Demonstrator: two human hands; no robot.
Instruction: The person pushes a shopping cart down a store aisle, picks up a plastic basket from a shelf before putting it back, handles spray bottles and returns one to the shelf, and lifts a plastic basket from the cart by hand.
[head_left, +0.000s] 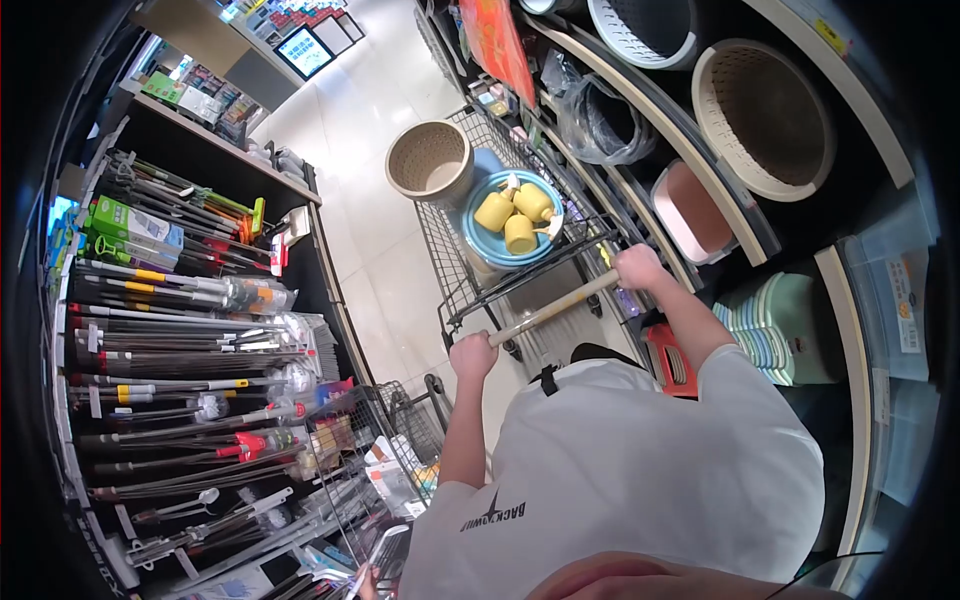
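Note:
My left hand (473,355) is wrapped round the left end of the shopping cart's handle (555,308). The handle's right end is in the grip of my right hand (640,268). Ahead of both hands is the wire cart (437,245). A blue basin (482,235) in it holds several yellow spray bottles (520,233) with white nozzles. Beside the basin, towards the cart's front left, a beige woven-look basket (430,162) stands with its opening upward.
On the left, a shelf (225,165) bears mops, brushes and poles. A second wire cart (375,450) stands at lower left, with part of a hand near its edge. Shelves at right hold baskets (762,120), tubs and stacked stools (790,330). Pale tiled floor (350,130) runs ahead.

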